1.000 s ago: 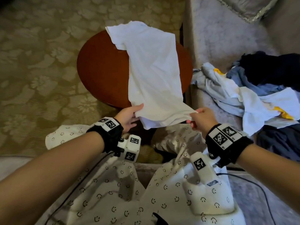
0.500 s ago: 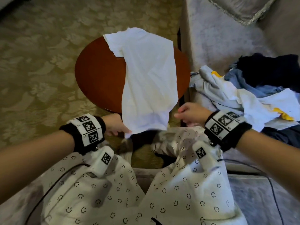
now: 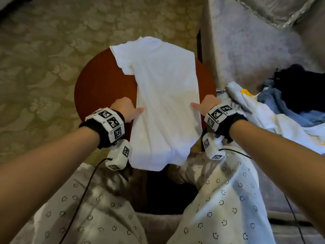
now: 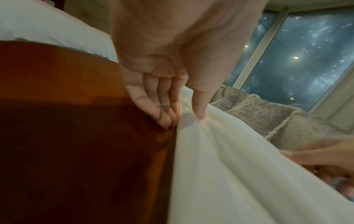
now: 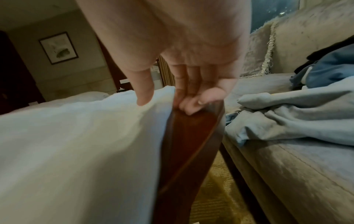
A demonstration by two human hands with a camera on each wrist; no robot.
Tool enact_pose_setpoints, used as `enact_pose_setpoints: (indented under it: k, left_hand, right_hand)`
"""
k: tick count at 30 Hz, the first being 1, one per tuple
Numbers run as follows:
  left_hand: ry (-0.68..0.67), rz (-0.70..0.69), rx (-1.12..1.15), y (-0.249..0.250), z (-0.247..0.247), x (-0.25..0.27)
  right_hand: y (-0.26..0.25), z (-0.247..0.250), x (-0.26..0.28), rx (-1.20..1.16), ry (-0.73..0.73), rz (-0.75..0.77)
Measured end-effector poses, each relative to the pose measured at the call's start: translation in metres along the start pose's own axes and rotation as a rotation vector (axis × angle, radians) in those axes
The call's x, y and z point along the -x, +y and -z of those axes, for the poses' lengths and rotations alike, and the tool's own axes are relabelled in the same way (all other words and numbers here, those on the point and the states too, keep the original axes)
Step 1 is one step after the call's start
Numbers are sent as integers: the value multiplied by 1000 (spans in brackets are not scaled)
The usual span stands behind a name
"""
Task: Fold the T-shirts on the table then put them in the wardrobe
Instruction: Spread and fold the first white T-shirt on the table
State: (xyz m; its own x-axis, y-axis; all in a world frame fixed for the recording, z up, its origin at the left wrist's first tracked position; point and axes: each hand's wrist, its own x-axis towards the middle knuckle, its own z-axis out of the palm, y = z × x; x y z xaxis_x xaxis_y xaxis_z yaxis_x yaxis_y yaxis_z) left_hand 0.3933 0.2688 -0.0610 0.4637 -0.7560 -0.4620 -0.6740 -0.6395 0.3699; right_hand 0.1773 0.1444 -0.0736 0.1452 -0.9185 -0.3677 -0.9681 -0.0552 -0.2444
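Both hands have moved up from the hem to mid-shirt: left hand point(image 3: 125, 110) and right hand point(image 3: 204, 106) each pinch a side edge of the white T-shirt point(image 3: 163, 95), draped lengthwise over the round bench point(image 3: 98, 88), hem overhanging. Likely the crosswise fold next. Unfolded clothes point(image 3: 274, 106) wait on the sofa

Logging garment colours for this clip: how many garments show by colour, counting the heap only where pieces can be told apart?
White T-shirt on the table: 1
Light garments with yellow in the sofa heap: at least 1
Blue garment: 1
Dark garment: 1
Total: at least 4
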Motion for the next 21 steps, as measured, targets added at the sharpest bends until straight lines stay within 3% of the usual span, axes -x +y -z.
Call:
enact_pose_setpoints:
  k: [10,16,21]
  left_hand:
    - [-2,-33,-75,-10,5,-15]
    - [-62,-13,176,-17,10,-20]
    - [101,113,451,-7,40,-58]
  right_hand:
    - [12,6,-38,48,-43,31]
    - [2,18,-46,107,-185,64]
    - [-23,31,-89,-179,-37,-12]
